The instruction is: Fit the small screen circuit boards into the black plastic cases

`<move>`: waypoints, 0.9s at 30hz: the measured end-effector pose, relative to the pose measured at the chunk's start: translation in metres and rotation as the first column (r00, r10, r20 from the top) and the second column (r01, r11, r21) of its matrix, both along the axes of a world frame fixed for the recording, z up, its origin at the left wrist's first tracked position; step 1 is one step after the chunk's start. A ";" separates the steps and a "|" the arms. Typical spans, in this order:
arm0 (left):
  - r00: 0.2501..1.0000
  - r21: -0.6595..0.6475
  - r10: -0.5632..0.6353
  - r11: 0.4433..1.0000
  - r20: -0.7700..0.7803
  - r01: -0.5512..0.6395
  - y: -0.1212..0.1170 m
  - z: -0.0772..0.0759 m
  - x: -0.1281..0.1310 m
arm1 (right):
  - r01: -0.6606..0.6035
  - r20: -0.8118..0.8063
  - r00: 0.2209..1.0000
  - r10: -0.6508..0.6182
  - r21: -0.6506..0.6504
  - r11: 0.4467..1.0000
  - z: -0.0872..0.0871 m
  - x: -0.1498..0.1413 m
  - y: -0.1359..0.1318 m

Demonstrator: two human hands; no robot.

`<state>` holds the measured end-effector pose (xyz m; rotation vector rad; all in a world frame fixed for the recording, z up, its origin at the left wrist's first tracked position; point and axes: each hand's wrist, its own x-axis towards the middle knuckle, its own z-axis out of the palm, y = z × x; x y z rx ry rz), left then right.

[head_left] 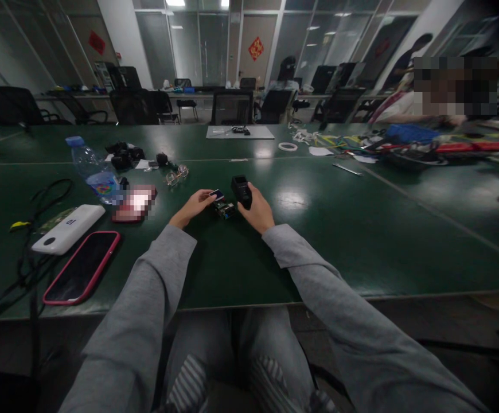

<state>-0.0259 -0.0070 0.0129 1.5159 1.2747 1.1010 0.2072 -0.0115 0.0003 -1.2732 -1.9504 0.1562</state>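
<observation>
Both my arms, in grey sleeves, reach out over a dark green table [361,241]. My left hand [191,207] pinches a small dark flat part [217,194] between its fingertips. My right hand [256,211] is wrapped round a black boxy device [241,190] that stands upright on the table. Between the two hands lies a small circuit board [225,210] with components on it, touching neither hand that I can tell.
At the left lie a phone in a pink case [82,267], a white power bank [67,229], black cables [38,198], a water bottle [90,169] and glasses [177,175]. A tape roll [288,147] and clutter sit at the far right by another person [408,106]. Office chairs stand behind.
</observation>
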 end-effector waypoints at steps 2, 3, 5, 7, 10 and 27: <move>0.999 0.012 -0.036 0.999 0.017 0.035 0.001 -0.002 -0.001 | -0.013 0.079 0.997 0.018 -0.064 0.998 -0.002 -0.001 0.000; 0.998 0.019 -0.054 0.998 0.019 0.054 0.001 -0.003 -0.002 | -0.013 0.113 0.993 0.023 -0.086 0.996 -0.002 -0.001 0.000; 0.997 0.036 -0.080 0.996 0.008 0.079 0.001 -0.005 -0.003 | -0.010 0.160 0.987 0.028 -0.107 0.994 -0.002 -0.001 -0.001; 0.996 0.051 -0.086 0.995 -0.007 0.086 0.001 -0.006 -0.003 | -0.005 0.178 0.984 0.025 -0.113 0.994 -0.003 -0.001 -0.001; 0.999 0.064 -0.054 0.997 -0.003 0.054 0.002 -0.006 -0.003 | 0.001 0.149 0.989 0.013 -0.096 0.995 -0.005 -0.002 -0.001; 0.993 0.027 0.111 0.993 0.032 -0.112 0.000 -0.003 0.015 | 0.017 -0.019 1.000 -0.017 -0.019 1.000 -0.014 -0.002 0.010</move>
